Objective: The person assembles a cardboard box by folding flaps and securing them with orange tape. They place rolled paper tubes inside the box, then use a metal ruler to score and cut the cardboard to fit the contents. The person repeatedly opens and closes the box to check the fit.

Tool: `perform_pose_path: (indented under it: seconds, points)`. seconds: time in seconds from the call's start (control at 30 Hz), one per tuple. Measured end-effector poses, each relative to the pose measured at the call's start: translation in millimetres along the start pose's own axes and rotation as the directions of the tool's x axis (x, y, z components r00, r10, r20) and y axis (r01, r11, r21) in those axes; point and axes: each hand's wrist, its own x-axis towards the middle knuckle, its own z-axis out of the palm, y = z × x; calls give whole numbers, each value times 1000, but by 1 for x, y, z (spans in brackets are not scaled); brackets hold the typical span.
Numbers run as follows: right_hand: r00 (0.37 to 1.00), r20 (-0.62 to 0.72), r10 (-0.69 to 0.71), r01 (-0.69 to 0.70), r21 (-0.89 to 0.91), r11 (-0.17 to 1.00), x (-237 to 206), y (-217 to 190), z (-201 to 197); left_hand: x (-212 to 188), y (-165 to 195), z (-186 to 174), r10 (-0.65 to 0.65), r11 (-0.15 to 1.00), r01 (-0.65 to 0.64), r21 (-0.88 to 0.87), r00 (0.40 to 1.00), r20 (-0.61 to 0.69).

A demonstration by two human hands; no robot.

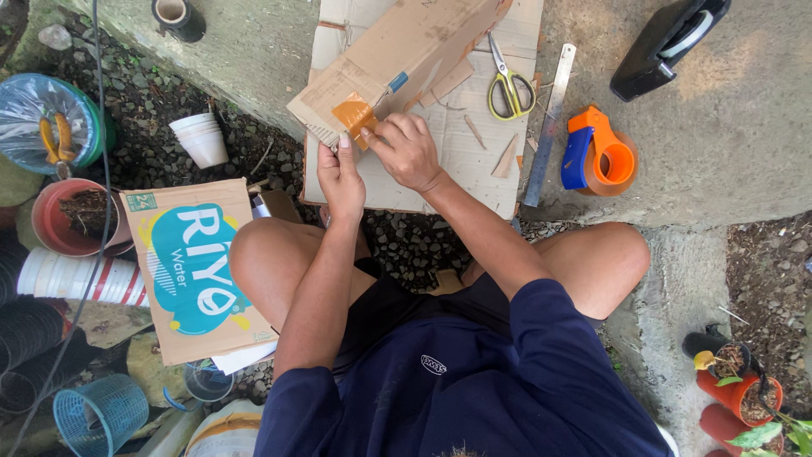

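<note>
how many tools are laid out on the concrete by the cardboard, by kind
Yellow-handled scissors: 1
Long steel ruler: 1
Orange and blue tape dispenser: 1
Black roll of tape: 1
Total: 4

Both hands are busy elsewhere: the left hand and right hand press brown tape onto a folded brown cardboard piece.

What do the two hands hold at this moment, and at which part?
Both hands hold the cardboard box at its near corner: the left hand grips the edge, and the right hand presses brown tape onto it.
</note>
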Motion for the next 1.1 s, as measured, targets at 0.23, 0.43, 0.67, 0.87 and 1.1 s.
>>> perform_pose_path:
  seconds: [0.23, 0.43, 0.67, 0.87, 1.1]
  points:
    - [999, 30, 19, -19, 12, 1000, -5, -1, -2, 3, -3, 7, 35, 999, -33, 39, 997, -70]
    - [995, 79, 62, -65, 44, 997, -20, -4, -5, 3, -5, 8, 60, 993, -49, 110, 993, -100]
    - [975, 17, 220, -221, 104, 970, -16, -19, 3, -2, -7, 6, 94, 985, -81, 150, 992, -80]
    - [950, 177, 257, -268, 40, 963, -10, -25, 11, -3, -10, 2, 69, 989, -57, 139, 994, -82]
    - [929, 259, 264, -286, 50, 957, -43, -8, -11, -4, -9, 4, 37, 993, -27, 112, 995, -89]
